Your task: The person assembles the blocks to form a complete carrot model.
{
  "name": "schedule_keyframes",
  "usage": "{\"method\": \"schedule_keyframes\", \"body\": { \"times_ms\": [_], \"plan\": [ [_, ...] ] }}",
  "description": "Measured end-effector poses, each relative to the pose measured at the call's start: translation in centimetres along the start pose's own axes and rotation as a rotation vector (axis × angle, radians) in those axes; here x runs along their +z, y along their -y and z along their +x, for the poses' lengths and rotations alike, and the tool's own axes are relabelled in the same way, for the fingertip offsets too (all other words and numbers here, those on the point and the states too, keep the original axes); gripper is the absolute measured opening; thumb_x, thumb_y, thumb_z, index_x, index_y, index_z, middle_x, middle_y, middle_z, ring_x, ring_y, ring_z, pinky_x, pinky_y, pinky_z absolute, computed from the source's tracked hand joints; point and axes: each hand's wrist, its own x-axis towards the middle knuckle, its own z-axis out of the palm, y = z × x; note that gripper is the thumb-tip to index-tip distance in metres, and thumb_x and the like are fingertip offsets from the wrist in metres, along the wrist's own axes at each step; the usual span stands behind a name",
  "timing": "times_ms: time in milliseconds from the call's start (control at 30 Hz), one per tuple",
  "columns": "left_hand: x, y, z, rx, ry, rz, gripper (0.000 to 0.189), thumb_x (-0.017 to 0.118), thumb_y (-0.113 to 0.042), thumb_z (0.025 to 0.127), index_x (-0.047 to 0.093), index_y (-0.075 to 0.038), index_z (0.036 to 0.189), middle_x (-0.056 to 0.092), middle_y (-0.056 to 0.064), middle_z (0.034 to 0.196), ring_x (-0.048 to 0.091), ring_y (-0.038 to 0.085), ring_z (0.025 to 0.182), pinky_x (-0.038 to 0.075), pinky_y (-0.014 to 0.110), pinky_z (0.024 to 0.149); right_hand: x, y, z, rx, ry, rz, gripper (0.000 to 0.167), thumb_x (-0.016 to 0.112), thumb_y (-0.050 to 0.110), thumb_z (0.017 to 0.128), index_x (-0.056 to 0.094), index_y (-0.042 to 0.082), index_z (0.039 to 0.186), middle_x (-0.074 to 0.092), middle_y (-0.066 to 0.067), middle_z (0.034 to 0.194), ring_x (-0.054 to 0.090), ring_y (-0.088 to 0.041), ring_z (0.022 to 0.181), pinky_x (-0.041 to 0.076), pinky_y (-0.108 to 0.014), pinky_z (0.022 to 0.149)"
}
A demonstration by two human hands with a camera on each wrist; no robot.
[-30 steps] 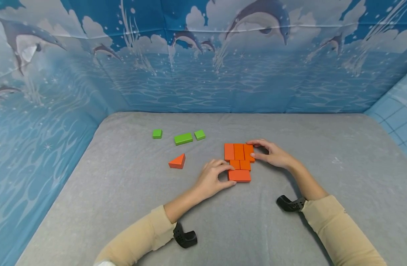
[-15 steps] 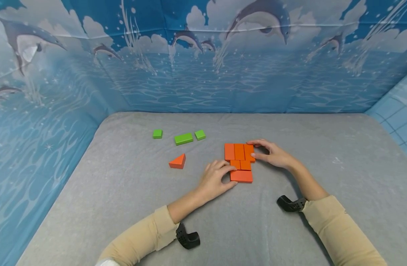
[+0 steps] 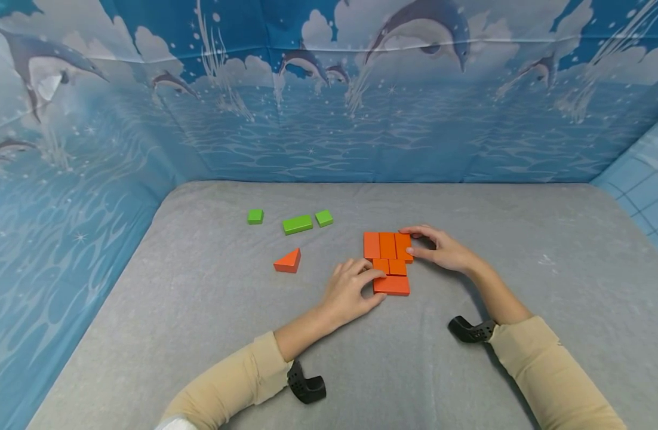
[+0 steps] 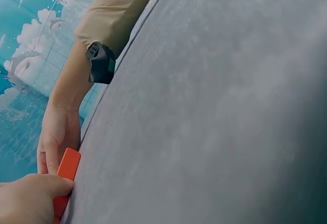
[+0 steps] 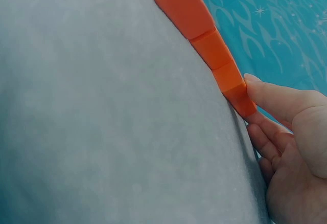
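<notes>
Orange blocks lie flat, joined in one shape: three upright rectangles on top, two small squares (image 3: 381,266) in the middle and a wide red-orange rectangular block (image 3: 397,286) nearest the person. My left hand (image 3: 348,293) pinches that wide block by its left part, index finger on the far edge, thumb on the near edge; the left wrist view shows the thumb along the block's side (image 4: 70,161). At the top row's right end my right hand (image 3: 442,248) holds the rightmost rectangular block (image 3: 402,243), its thumb at the near end and fingers at the far end.
An orange triangular block (image 3: 288,261) lies left of the shape. Farther back are a green rectangular block (image 3: 297,224) and two small green blocks, one on its left (image 3: 255,216) and one on its right (image 3: 324,218). Dolphin-print cloth (image 3: 318,131) hangs behind the grey tabletop (image 3: 200,298).
My left hand has slid the wide block a little to the right, under the two squares. The right hand stays on its block.
</notes>
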Motion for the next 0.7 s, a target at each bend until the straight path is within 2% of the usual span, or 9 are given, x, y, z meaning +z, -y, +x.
{"method": "schedule_keyframes", "body": {
  "times_ms": [700],
  "plan": [
    [0.32, 0.06, 0.08, -0.02, -0.027, 0.012, 0.029, 0.071, -0.034, 0.078, 0.067, -0.019, 0.103, 0.056, -0.001, 0.1, 0.048, 0.013, 0.083, 0.036, 0.028, 0.073, 0.0, 0.04, 0.08, 0.006, 0.004, 0.006, 0.046, 0.056, 0.023, 0.092, 0.045, 0.007, 0.133, 0.039, -0.016, 0.135, 0.035, -0.033, 0.121, 0.023, -0.056, 0.099]
  ]
}}
